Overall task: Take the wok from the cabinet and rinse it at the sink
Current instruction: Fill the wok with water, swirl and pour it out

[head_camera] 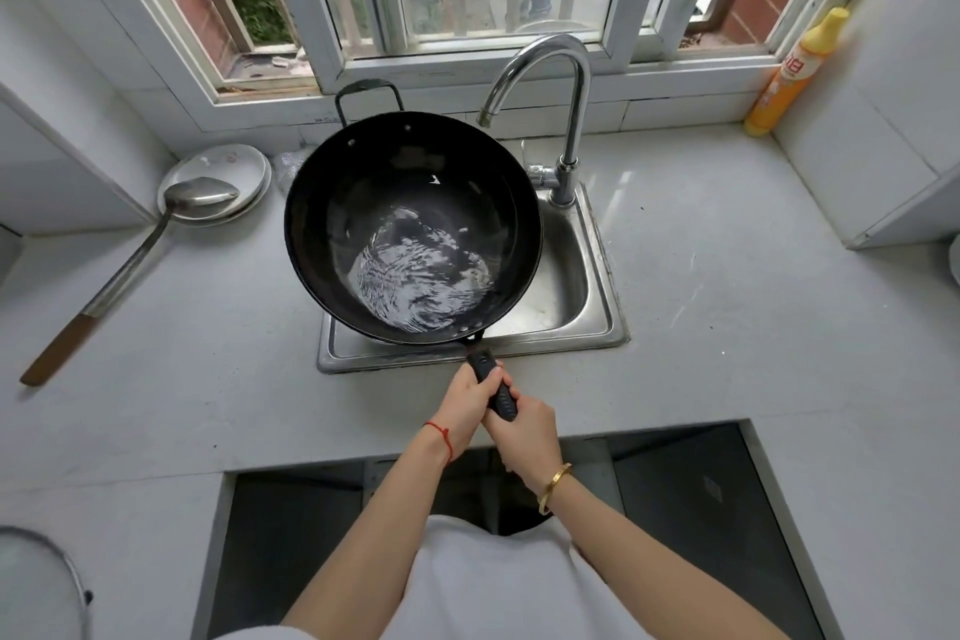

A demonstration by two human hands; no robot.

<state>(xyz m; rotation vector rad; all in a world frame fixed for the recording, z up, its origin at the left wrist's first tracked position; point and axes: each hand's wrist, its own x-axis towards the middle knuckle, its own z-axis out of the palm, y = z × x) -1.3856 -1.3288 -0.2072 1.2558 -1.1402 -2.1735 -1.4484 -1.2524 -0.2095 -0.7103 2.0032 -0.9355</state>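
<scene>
Though beyond hands (493,411), wok (410,229) gripped.

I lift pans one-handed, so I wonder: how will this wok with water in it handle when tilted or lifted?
The wok probably feels front-heavy: both the left hand and right hand grip its long handle. The rippling water would likely slosh and shift the weight. Being rigid metal, it should not flex.

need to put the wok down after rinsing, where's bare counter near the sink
Right of the sink, the counter is bare up to the yellow bottle. The strip between the sink and the floor opening is free too. The left is crowded by plates and ladle.
</scene>
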